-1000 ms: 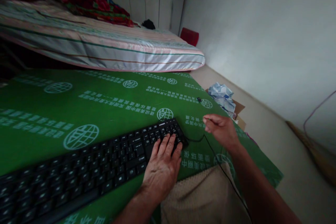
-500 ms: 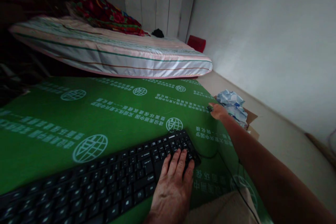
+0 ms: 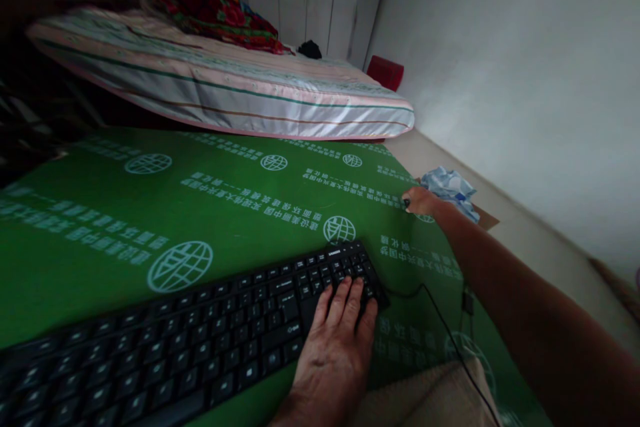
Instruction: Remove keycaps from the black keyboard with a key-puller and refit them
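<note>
A black keyboard (image 3: 215,330) lies slantwise on a green table top (image 3: 240,240) with white print and globe marks. My left hand (image 3: 340,340) rests palm down on the keyboard's right end, fingers stretched and slightly apart over the number keys. Far to the right, my right hand (image 3: 421,200) is closed at the table's right edge. A small black thing (image 3: 407,203) shows between its fingertips; its kind cannot be made out. From the keyboard's right end a black cable (image 3: 443,320) runs toward me across the table's lower right.
Behind the table stands a bed with a striped mattress (image 3: 260,97) and a red flowered blanket (image 3: 210,7). Beyond the right edge, a crumpled blue-and-white bag (image 3: 450,185) sits by cardboard (image 3: 487,217) on the floor. A white wall (image 3: 525,80) rises at right.
The view has shifted a little, so the scene sits higher and farther right. My left hand stays on the keyboard. Less of the black thing shows at my right fingertips.
</note>
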A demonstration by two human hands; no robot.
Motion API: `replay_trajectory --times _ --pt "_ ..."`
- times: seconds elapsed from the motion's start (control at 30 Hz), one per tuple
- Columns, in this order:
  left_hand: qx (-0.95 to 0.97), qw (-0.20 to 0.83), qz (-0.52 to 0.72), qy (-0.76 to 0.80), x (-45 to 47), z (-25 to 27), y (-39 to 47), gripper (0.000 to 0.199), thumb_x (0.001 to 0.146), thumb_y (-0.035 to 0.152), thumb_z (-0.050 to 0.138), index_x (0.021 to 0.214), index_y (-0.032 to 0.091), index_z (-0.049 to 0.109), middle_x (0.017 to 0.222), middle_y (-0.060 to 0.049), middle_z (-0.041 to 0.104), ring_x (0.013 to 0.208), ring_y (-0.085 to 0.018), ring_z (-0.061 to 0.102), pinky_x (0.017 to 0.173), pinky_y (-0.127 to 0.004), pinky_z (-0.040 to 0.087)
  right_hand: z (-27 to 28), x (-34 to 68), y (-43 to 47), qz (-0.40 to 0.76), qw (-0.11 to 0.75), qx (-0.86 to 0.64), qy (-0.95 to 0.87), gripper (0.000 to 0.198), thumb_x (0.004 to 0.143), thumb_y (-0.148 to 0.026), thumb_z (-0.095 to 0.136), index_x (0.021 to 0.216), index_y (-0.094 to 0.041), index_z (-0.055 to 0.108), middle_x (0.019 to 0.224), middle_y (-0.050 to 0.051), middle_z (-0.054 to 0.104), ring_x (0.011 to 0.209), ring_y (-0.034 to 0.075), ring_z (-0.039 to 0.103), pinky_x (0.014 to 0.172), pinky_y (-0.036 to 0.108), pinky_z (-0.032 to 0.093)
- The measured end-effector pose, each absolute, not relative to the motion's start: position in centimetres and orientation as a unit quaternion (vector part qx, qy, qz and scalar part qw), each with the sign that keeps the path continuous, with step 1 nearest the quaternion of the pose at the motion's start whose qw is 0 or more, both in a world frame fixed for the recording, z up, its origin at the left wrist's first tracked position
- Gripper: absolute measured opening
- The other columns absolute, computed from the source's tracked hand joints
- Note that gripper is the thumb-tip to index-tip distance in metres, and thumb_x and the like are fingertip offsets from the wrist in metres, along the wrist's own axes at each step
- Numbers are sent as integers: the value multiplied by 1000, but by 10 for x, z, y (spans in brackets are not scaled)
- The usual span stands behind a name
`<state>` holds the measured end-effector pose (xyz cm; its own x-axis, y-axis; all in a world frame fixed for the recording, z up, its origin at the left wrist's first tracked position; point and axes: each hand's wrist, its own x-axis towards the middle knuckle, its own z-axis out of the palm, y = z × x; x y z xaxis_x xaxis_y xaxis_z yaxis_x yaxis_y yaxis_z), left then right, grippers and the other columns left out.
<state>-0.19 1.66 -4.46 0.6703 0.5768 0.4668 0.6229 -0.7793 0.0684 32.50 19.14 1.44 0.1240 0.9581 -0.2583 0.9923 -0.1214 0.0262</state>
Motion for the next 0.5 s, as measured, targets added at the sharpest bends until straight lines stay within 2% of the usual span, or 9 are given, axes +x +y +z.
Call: replay_trajectory --times 0.1,0.2,0.27,0.3,0.37,0.5 --pt "-914 39 -228 -333 -1 -41 15 37 87 37 53 121 23 58 135 -12 52 129 -27 41 110 -43 18 20 314 171 -162 33 715 679 32 87 -27 59 117 -15 58 100 7 65 86 17 63 77 31 52" --pt "-913 24 -231 -335 0 -40 13 37 88 33 52 122 21 58 136 -13 51 130 -28 40 110 -45 21 26 292 135 -237 -34 670 703 50 82 -21 59 130 -9 50 80 3 67 69 13 62 66 25 50" --pt "-909 15 -241 -339 0 -39 12 36 87 30 53 121 20 59 137 -13 51 130 -29 40 109 -46 24 31 275 106 -292 -73 628 717 52 81 -27 59 130 -14 52 79 0 66 69 11 61 67 25 50" --pt "-908 12 -245 -339 0 -38 12 36 87 28 52 121 20 59 137 -13 50 129 -29 41 109 -47 27 33 266 92 -361 -128 592 709 52 79 -28 60 129 -13 54 79 -1 64 69 11 60 68 25 49" --pt "-907 8 -255 -336 0 -37 12 35 87 23 51 121 17 59 136 -14 51 128 -30 43 107 -49 32 38 250 67 -462 -179 550 672 53 76 -30 64 127 -15 56 78 -2 63 70 10 59 70 25 48" --pt "-895 2 -304 -328 -3 -32 10 35 86 16 47 119 11 59 131 -16 55 124 -30 47 102 -47 42 45 230 34 -549 -220 526 611 56 73 -28 69 126 -16 57 83 0 66 74 11 61 73 27 48"
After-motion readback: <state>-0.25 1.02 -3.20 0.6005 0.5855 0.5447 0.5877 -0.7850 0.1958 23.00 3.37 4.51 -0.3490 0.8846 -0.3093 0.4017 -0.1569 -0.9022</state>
